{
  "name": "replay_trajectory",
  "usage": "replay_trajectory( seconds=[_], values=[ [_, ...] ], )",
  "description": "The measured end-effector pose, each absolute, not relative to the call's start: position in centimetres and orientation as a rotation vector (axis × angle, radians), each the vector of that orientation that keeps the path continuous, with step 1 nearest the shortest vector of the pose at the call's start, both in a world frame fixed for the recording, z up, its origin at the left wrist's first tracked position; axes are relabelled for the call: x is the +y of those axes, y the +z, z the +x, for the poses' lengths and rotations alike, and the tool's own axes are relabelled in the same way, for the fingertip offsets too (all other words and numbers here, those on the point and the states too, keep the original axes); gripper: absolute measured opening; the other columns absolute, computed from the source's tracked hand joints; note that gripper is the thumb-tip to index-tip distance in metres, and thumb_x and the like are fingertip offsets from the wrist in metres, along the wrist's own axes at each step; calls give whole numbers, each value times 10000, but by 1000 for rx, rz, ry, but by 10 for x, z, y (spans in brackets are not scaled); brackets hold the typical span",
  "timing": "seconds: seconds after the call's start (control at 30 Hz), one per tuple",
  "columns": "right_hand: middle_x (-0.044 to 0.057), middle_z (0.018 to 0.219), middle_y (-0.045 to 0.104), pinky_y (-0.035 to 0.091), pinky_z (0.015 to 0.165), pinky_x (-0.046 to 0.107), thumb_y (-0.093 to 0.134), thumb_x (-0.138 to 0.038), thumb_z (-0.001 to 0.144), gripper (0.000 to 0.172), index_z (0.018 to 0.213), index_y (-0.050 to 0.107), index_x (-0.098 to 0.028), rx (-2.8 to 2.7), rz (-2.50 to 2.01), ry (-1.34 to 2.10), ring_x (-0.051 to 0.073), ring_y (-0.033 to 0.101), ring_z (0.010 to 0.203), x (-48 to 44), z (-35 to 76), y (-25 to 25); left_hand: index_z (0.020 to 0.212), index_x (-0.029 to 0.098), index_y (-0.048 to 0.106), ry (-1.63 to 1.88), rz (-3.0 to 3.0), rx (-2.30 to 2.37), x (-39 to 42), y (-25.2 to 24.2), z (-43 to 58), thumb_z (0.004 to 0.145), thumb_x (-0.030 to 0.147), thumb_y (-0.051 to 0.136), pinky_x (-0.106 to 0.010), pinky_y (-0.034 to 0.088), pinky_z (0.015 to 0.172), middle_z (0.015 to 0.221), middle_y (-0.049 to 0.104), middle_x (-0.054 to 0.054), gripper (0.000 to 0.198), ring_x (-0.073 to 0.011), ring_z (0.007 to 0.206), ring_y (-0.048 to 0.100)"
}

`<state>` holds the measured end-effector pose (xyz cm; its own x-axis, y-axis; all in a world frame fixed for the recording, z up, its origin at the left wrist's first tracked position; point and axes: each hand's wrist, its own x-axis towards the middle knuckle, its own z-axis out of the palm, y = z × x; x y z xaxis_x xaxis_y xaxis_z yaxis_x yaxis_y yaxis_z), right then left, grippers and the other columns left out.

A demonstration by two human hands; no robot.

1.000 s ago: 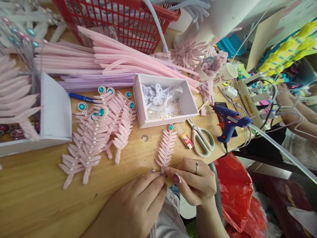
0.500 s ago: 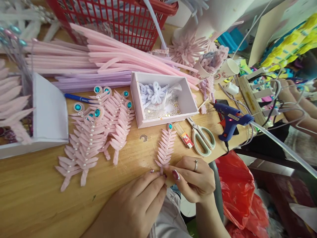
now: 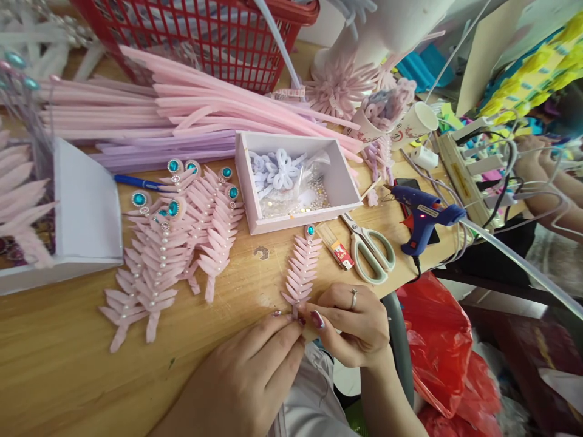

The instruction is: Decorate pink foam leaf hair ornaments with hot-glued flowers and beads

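Note:
A pink pipe-cleaner leaf ornament point(image 3: 301, 270) with a teal gem at its far tip lies on the wooden table point(image 3: 68, 364) near the front edge. My left hand point(image 3: 248, 379) and my right hand point(image 3: 353, 325) meet at its near stem end. Both pinch the stem with closed fingertips; the right hand wears a ring. The stem tip itself is hidden between the fingers.
A pile of finished pink leaf ornaments point(image 3: 177, 243) lies to the left. Behind are a white box of beads and flowers point(image 3: 296, 182), scissors point(image 3: 371, 249), a blue glue gun point(image 3: 423, 215), pink pipe cleaners point(image 3: 182, 115), a red basket point(image 3: 204, 30) and a red bag point(image 3: 437, 340).
The view has drifted slightly, shifting everything a little left. My hands stay pinched on the ornament's stem with no clear movement.

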<state>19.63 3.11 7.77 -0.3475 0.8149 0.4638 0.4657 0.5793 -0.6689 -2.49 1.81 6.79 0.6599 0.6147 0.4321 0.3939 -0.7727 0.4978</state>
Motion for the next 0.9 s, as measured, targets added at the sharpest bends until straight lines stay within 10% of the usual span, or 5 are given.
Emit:
replay_trajectory(
  seconds=[0.7, 0.9],
  values=[
    [-25, 566, 554, 353, 484, 265, 625, -208, 1015, 269, 896, 865, -229, -1456, -1290, 355, 108, 494, 486, 33, 210, 71, 1175, 221, 707, 863, 2319, 900, 16, 78, -27, 1117, 168, 445, -194, 500, 1075, 1204, 760, -10, 274, -105, 1131, 700],
    [-34, 508, 508, 357, 470, 252, 624, -313, 1042, 364, 770, 840, -201, -1278, -1277, 436, 100, 466, 463, 36, 219, 64, 1135, 219, 693, 845, 2072, 1403, 27, 75, -16, 1063, 263, 503, -230, 601, 655, 987, 743, -46, 208, -141, 745, 713]
  ],
)
